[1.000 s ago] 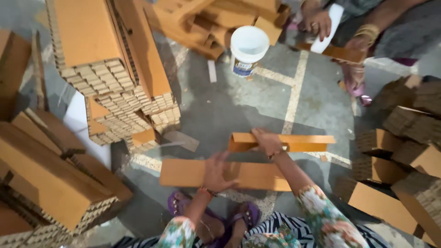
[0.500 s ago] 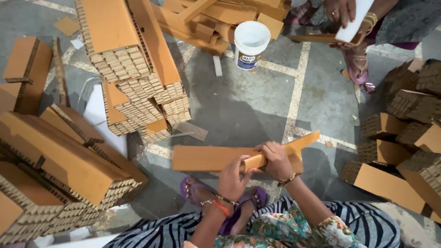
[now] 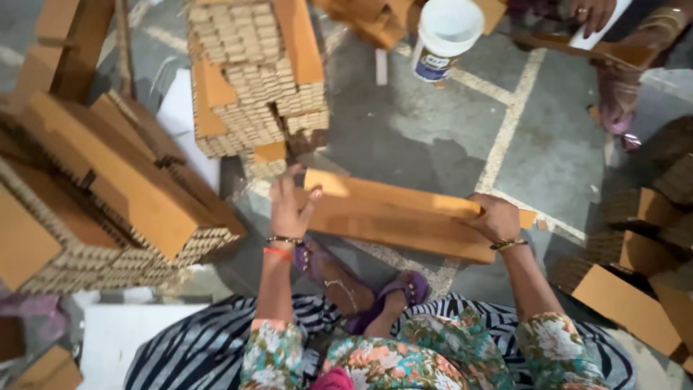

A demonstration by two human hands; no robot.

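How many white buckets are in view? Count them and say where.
1. The white bucket stands on the grey floor at top centre, beyond the cardboard strips. Others may be hidden behind the cardboard stacks.

A grey concrete floor (image 3: 433, 137) with pale painted lines carries honeycomb cardboard stacks (image 3: 253, 87) at eleven o'clock, a white bucket (image 3: 446, 36) at one, brown cardboard blocks (image 3: 635, 289) at four.
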